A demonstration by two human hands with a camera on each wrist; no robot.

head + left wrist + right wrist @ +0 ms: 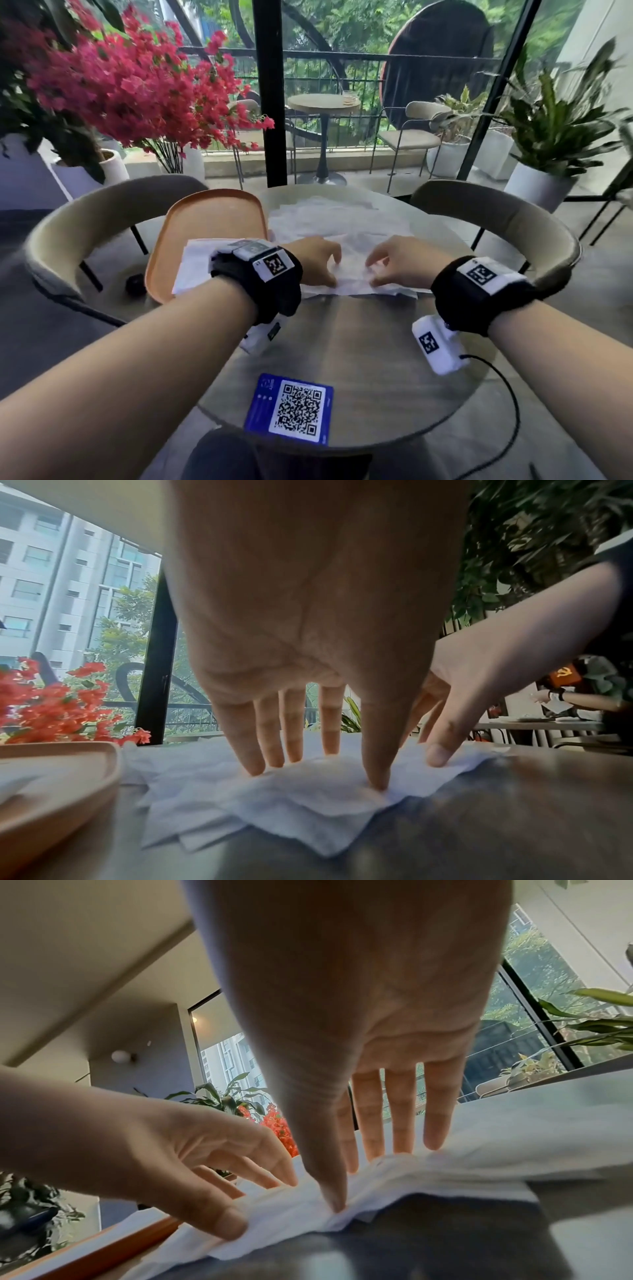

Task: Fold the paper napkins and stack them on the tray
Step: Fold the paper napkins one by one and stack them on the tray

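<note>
A loose pile of white paper napkins [335, 219] lies across the middle of the round table. Its top napkin [349, 277] reaches the near side. My left hand [335, 272] pinches that napkin's near edge between thumb and fingertips, and the sheet bulges up between them [308, 791]. My right hand [371, 273] pinches the same edge a little to the right, thumb in front and fingers on top [356, 1183]. An orange tray [205, 219] sits left of the pile with one folded napkin [195, 263] on its near part.
A blue QR card [291, 409] lies near the table's front edge. Curved beige chairs stand at the left [85, 222] and right [496, 219] of the table. A small black object [135, 286] sits left of the tray. A black cable [507, 394] hangs off my right wrist.
</note>
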